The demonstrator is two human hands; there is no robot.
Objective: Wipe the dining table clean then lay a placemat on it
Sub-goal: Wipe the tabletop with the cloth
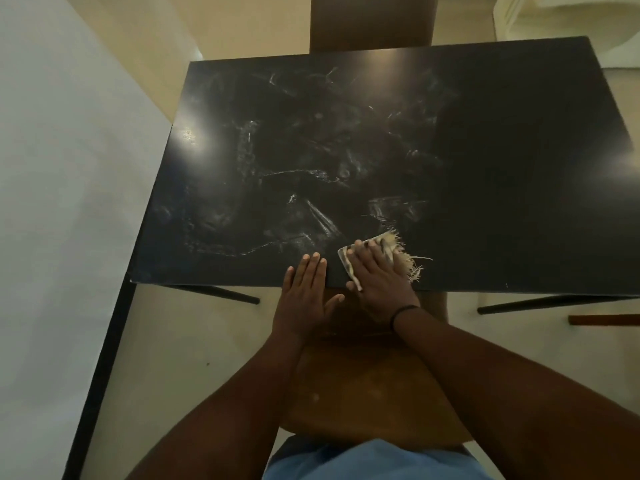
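We see the black bench [485, 150] streaked with pale smears. Our right grip [377, 275] presses flat on a frayed, stained pale cloth [398, 252] at the near edge; our left grip [304, 292] rests open beside it.

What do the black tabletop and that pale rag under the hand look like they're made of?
Dining table: probably a smooth laminate or painted board with a semi-gloss finish, since it mirrors the lamps as soft glare and shows whitish smears. The core material cannot be told.

Cloth: a woven fabric, cream with darker stripes, going by the loose threads fraying along its edge. The right hand presses it flat.
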